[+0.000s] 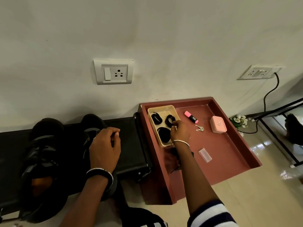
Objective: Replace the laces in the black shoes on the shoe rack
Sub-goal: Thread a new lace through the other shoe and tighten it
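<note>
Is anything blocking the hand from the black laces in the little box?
No, nothing visible. The right hand is inside the open beige plastic box, right at a coiled black lace bundle; no lid or other item lies between.

Black low shoe rack (129, 154): black fabric shoes (42, 153) side by side on top, toes toward the wall behind.
Right of it, reddish-brown rimmed tray (226, 153): beige rectangular plastic basket (162, 106) at rear left, holding black lace coils (164, 134). Rightward in turn: pink highlighter (191, 117), small metal keys (199, 128), pink rounded case (218, 124). Clear plastic strip (205, 155) lies nearer the front.
</note>
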